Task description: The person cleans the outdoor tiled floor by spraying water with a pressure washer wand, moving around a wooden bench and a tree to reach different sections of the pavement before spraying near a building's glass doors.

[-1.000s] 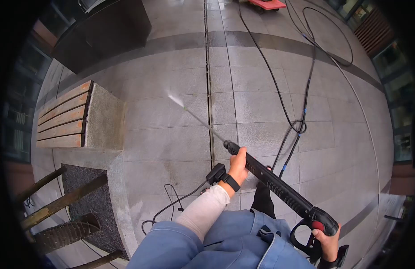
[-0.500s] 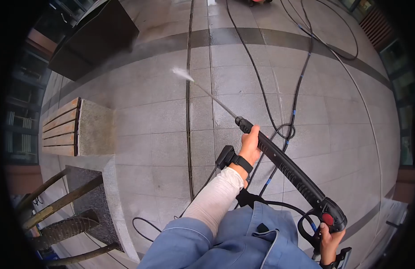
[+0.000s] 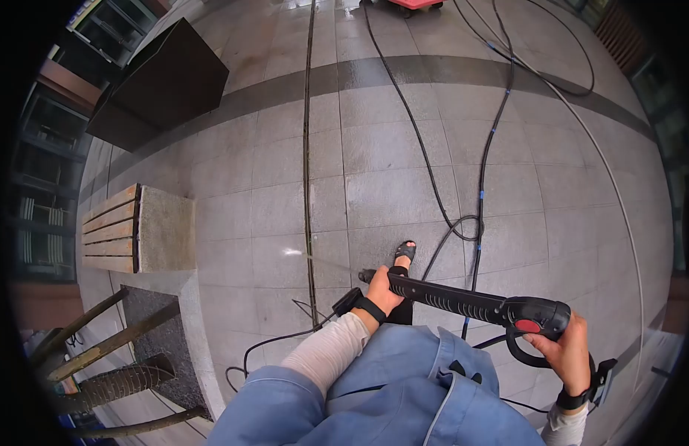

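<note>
A single pressure-washer gun (image 3: 463,303) is lying almost level in front of the worker's blue jacket, its thin lance pointing left and throwing one pale jet (image 3: 292,253) onto the grey paving (image 3: 389,193). Both hands are working it. The left hand (image 3: 381,292), arm stretched forward in a white sleeve, is closing its fingers around the front of the barrel. The right hand (image 3: 567,353) is wrapping its fingers round the rear grip beneath a red button. One sandalled foot (image 3: 404,253) is showing just beyond. At least three hoses (image 3: 422,141) are trailing across the slabs, and one slatted bench (image 3: 110,230) is standing well to the left.
</note>
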Tool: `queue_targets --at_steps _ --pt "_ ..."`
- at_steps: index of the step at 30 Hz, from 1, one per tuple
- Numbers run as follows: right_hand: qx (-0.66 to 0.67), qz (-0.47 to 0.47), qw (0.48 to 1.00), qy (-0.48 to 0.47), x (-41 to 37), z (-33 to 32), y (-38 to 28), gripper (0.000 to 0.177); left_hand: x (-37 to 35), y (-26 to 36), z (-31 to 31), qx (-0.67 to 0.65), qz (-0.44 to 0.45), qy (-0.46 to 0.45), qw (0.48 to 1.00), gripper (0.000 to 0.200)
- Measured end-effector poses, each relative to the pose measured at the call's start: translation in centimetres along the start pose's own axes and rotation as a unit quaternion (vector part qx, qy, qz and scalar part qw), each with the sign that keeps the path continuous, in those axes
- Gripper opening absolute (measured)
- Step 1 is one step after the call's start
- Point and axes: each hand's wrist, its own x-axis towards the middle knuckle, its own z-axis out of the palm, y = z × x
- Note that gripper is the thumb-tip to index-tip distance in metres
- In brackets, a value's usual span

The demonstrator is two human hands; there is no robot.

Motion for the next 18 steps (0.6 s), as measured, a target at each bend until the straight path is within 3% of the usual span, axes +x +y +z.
queue_targets --at_steps 2,5,7,10,12,13,14,15,17,18 --pt "0.018 0.025 0.997 0.069 -0.3 0.0 1.0 0.032 4.4 0.9 5.7 0.021 -0.004 -0.098 0.995 0.015" --pt "0.108 0.074 0.985 0.110 1.3 -0.6 2.3 0.031 3.2 1.7 15.9 0.088 0.168 -0.165 0.968 0.024" --pt "0.185 0.134 0.966 0.119 4.2 -2.6 1.4 0.028 2.5 2.1 19.4 0.094 0.182 -0.179 0.962 0.025" --pt "0.177 0.109 0.972 0.112 10.3 -5.9 3.8 0.027 3.7 1.3 18.7 0.036 0.189 -0.126 0.973 0.024" --pt "0.154 0.198 0.964 -0.085 14.4 -7.9 3.3 0.031 3.1 0.6 16.6 -0.015 0.116 -0.065 0.991 0.026" --pt "0.157 0.194 0.964 -0.087 16.3 -8.0 3.8 0.031 3.9 0.8 15.5 -0.023 0.036 -0.085 0.995 0.031" --pt "0.085 0.090 0.989 -0.081 18.4 -7.9 4.3 0.032 4.2 0.6 16.5 -0.042 -0.013 0.003 0.999 0.035" --pt "0.011 -0.013 0.997 -0.074 20.0 -8.2 4.7 0.034 4.4 0.5 17.6 -0.048 -0.025 0.033 0.998 0.035" --pt "-0.021 -0.044 0.997 -0.055 22.5 -9.0 3.5 0.035 8.6 1.3 20.3 -0.035 -0.028 -0.024 0.999 0.032" --pt "-0.009 -0.022 1.000 -0.011 22.8 -9.1 3.5 0.034 10.5 1.9 22.7 -0.037 0.002 0.004 0.999 0.030"
